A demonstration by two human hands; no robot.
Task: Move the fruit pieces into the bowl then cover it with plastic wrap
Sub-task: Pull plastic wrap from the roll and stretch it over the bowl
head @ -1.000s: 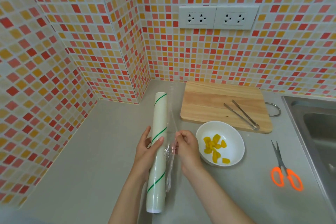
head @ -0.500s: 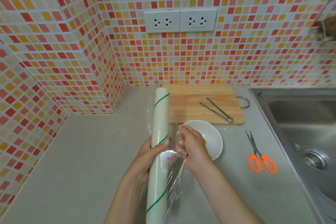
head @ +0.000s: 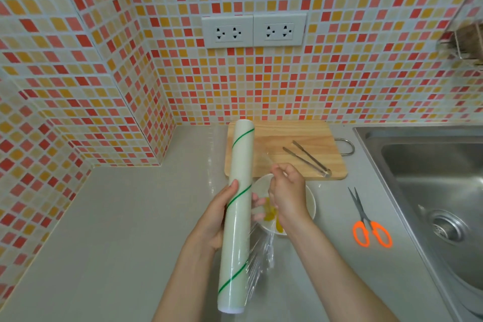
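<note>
Grey countertop [head: 117, 230] runs into a corner of small red, orange and cream mosaic tiles, with a double wall socket [head: 253, 31] above. A person's left hand [head: 217, 219] is wrapped around the middle of a long roll of plastic wrap [head: 236, 217], white with a thin green spiral line, held nearly upright above the counter; the thumb lies across the front, and the fingertips peek out on the roll's right side. The right hand [head: 287, 196] is closed in a pinch on the loose clear film [head: 261, 253], which trails down beside the roll, crinkled and hard to trace because it is see-through. Behind both hands sits the white bowl [head: 309, 206], mostly hidden; only parts of its rim and a few yellow fruit pieces [head: 271, 214] show between the hands. Beyond it lies a wooden cutting board [head: 292, 136] with metal tongs [head: 308, 158] resting on it, the board's left edge covered by the roll. Orange-handled scissors [head: 367, 222] lie on the counter to the right, near a steel sink [head: 431, 191] that is cut off by the frame. A blurred object at the upper right edge cannot be identified.
</note>
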